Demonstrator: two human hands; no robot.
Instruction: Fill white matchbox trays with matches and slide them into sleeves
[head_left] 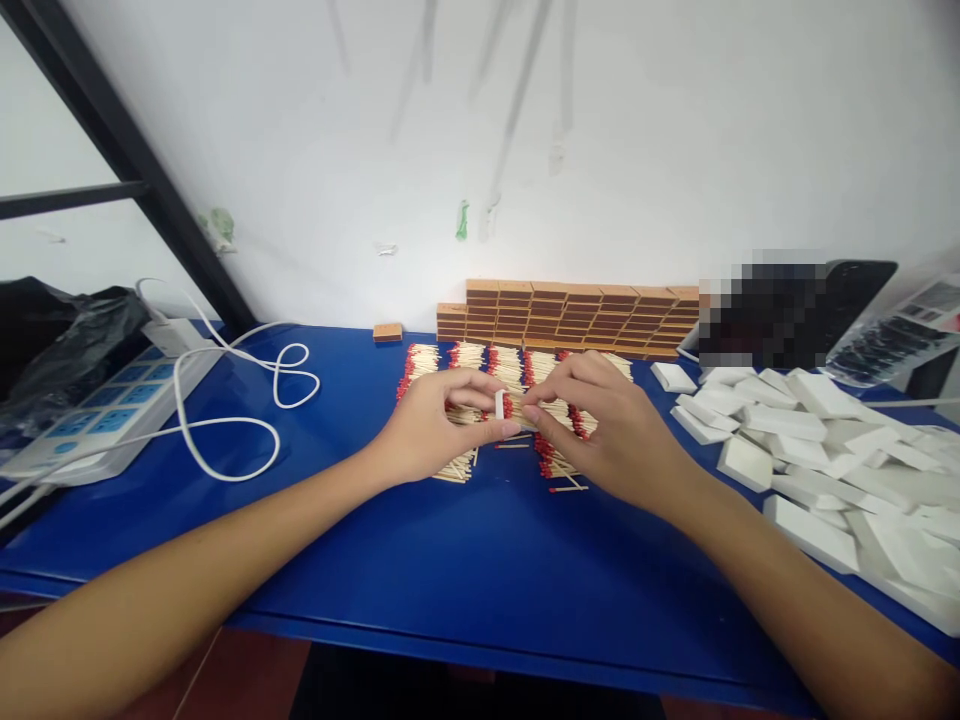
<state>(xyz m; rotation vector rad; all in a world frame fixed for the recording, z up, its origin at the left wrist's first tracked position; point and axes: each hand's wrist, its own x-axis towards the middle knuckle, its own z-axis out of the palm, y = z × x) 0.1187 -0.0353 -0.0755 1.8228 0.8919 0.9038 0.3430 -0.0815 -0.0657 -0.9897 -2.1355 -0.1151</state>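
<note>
Left hand (431, 425) grips small white box (499, 404) between thumb and fingers, amid match piles (506, 364); right hand (615, 430) pinches matches (517, 404) at box. Matchbox stack (574, 312) behind, white boxes (787, 424) heaped right, on blue table (420, 580).

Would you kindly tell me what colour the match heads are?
The match heads are red, per the head view.

Blue tabletop (480, 580) beneath red-tipped matches (506, 362), stacked matchboxes (570, 315), white boxes (832, 450), power strip (105, 415)

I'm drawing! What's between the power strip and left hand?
In the head view, looped white cable and blue tabletop lie between the power strip and left hand.
</note>
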